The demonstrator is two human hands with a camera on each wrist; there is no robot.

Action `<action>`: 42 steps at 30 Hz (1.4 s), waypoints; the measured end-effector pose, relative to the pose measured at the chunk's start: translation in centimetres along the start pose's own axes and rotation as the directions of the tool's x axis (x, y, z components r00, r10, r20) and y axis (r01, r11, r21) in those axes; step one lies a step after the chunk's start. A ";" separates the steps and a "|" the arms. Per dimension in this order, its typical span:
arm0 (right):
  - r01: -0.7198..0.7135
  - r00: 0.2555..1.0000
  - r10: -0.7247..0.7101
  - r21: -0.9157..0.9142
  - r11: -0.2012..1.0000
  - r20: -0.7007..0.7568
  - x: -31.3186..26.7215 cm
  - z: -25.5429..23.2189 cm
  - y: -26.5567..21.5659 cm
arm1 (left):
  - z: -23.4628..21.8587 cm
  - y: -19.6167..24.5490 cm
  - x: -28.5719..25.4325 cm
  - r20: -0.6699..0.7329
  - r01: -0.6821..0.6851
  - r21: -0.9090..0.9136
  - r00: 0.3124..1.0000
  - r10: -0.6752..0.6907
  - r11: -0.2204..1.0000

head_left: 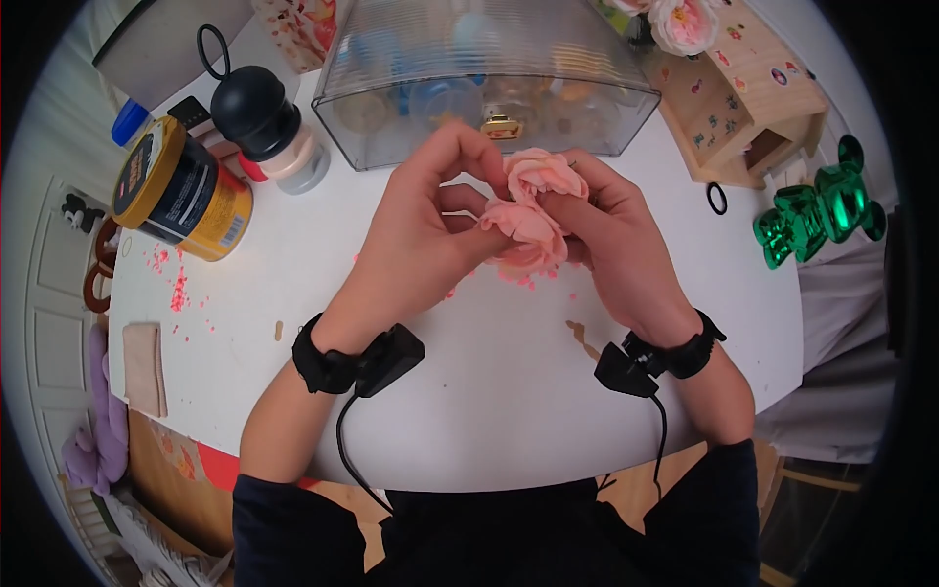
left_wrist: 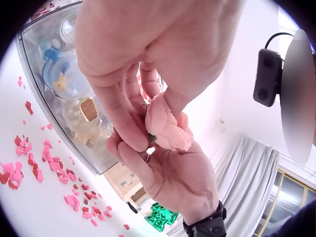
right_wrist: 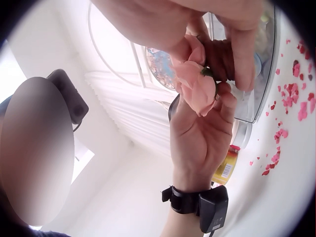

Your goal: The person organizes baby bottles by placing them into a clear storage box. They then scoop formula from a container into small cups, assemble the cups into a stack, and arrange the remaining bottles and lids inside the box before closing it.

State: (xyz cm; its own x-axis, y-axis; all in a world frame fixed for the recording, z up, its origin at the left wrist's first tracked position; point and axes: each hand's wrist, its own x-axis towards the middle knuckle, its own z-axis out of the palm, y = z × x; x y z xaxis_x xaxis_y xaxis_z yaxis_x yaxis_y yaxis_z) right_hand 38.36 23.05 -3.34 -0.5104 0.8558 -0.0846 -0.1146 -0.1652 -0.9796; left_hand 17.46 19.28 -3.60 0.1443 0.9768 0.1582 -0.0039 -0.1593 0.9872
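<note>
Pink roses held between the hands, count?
2 visible: the upper rose at the right hand's thumb, the lower rose at the left hand's thumb. Fingers may hide more.

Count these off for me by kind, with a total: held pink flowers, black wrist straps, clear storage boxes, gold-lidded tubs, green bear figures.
Held pink flowers: 2
Black wrist straps: 2
Clear storage box: 1
Gold-lidded tub: 1
Green bear figure: 1
Total: 7
</note>
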 end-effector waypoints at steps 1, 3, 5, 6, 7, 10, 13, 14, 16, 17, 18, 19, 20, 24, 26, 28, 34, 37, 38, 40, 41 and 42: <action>-0.008 1.000 0.008 0.004 1.000 0.015 0.0 -0.2 0.0 | 0.0 -0.3 0.0 -0.005 0.004 0.000 1.000 -0.004 1.000; -0.026 0.999 0.026 0.018 1.000 0.024 0.0 -0.3 -0.3 | -0.1 0.0 0.2 0.000 0.024 0.020 1.000 -0.024 1.000; -0.050 0.999 0.049 0.033 0.998 0.021 -0.1 0.1 -0.8 | -0.3 0.8 0.1 0.008 0.055 0.059 0.998 -0.056 0.997; -0.059 0.998 0.059 0.039 0.997 0.015 0.0 0.1 -1.0 | -0.2 1.2 0.0 0.003 0.038 0.069 0.999 -0.038 0.997; -0.071 0.997 0.071 0.044 0.996 0.009 0.1 0.1 -1.2 | -0.1 1.4 -0.1 -0.003 0.023 0.077 1.000 -0.023 0.997; -0.104 0.995 0.103 0.063 0.993 0.015 0.3 -0.3 -1.4 | 0.1 2.2 -0.6 -0.003 0.025 0.099 1.000 -0.025 0.995; -0.097 0.995 0.092 0.121 0.988 0.049 0.2 -0.2 -1.8 | 0.5 2.6 -1.2 0.023 -0.076 0.219 0.997 0.072 0.973; -0.089 0.995 0.081 0.146 0.985 0.062 0.2 -0.2 -1.8 | 0.6 2.6 -1.4 0.039 -0.130 0.272 0.992 0.124 0.953; -0.100 0.994 0.093 0.133 0.986 0.059 0.2 0.0 -1.8 | 1.4 2.8 -1.7 0.037 -0.165 0.361 0.986 0.162 0.918; -0.106 0.993 0.099 0.125 0.986 0.059 0.2 0.1 -1.8 | 1.7 2.9 -1.7 0.037 -0.181 0.404 0.983 0.182 0.897; -0.103 0.993 0.095 0.121 0.987 0.065 0.1 0.2 -1.8 | 1.8 2.6 -1.6 0.049 -0.236 0.479 0.969 0.243 0.845; -0.100 0.993 0.091 0.116 0.988 0.073 0.0 0.3 -1.7 | 1.9 2.2 -1.4 0.064 -0.286 0.550 0.951 0.302 0.784; -0.097 0.993 0.088 0.112 0.989 0.082 0.0 0.4 -1.7 | 1.9 2.0 -1.4 0.084 -0.330 0.617 0.930 0.358 0.714; -0.108 0.984 0.094 0.083 0.991 0.151 0.1 0.1 -1.0 | 1.9 2.1 -1.5 0.042 -0.289 0.623 0.940 0.338 0.727; -0.113 0.980 0.093 0.106 0.988 0.176 0.1 -0.1 -1.0 | 1.6 2.1 -1.3 0.067 -0.342 0.629 0.918 0.390 0.698; -0.081 0.984 0.062 0.109 0.991 0.166 -0.1 0.1 -1.1 | 1.5 2.2 -1.3 0.067 -0.342 0.648 0.916 0.396 0.681; 0.007 0.956 0.013 -0.067 0.998 0.293 0.0 -1.2 -0.7 | 1.3 2.4 -1.4 0.079 -0.332 0.736 0.908 0.412 0.590; -0.021 0.951 0.024 -0.014 1.000 0.307 -0.1 -1.2 -0.6 | 1.1 2.8 -1.7 0.083 -0.306 0.726 0.928 0.363 0.616; -0.026 0.953 0.020 0.016 1.000 0.302 -0.1 -1.3 -0.8 | 1.0 3.1 -1.7 0.083 -0.299 0.712 0.934 0.347 0.635; -0.040 0.954 0.036 0.009 0.999 0.299 0.0 -1.4 -1.2 | 0.6 3.7 -1.8 0.098 -0.297 0.710 0.940 0.328 0.639; -0.046 0.954 0.042 0.006 0.999 0.297 0.1 -1.4 -1.5 | 0.4 3.9 -1.9 0.106 -0.296 0.709 0.942 0.318 0.640; 0.000 0.968 0.029 -0.114 0.993 0.251 0.2 -1.6 -1.7 | -0.1 4.1 -1.9 0.124 -0.328 0.717 0.928 0.350 0.615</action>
State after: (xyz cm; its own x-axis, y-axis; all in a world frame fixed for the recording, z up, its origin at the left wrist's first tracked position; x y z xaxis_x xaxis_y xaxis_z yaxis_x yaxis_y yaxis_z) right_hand 39.82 24.25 -1.93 -0.7112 0.7000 -0.0646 -0.0163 -0.1083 -0.9940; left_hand 17.06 16.78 0.13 0.2549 0.8334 0.4904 0.6602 -0.5206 0.5414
